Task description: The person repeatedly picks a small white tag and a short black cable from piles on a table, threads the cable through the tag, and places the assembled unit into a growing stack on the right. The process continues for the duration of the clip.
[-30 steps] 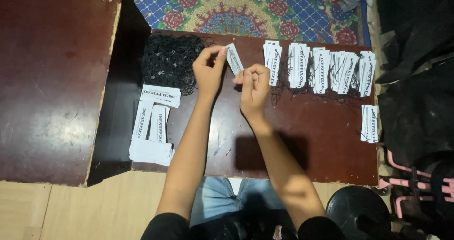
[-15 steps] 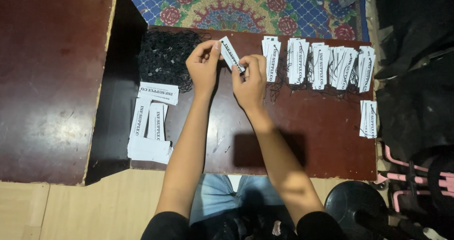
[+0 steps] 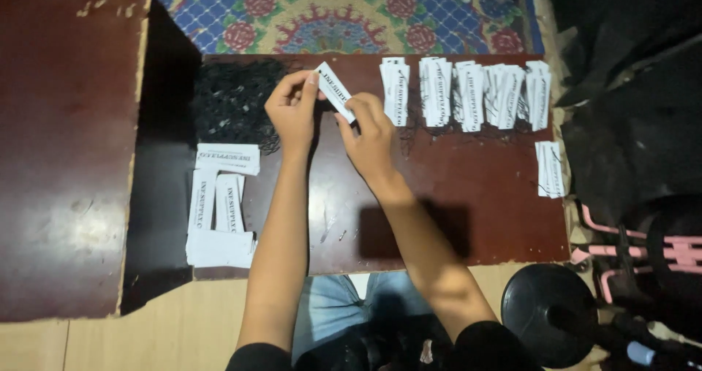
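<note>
I see my left hand [image 3: 292, 108] and right hand [image 3: 369, 133] both pinching one white card [image 3: 335, 91] above the table [image 3: 468, 195]; possibly its black string snags the black netting [image 3: 234, 104] alongside.

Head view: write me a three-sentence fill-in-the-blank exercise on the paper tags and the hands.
1. Both the left hand and the right hand hold one white paper ____.
2. The pile of black cords lies to the ____ of the hands.
3. The row of finished tags lies along the table's ____ edge.

Missing words: tag; left; far
</note>
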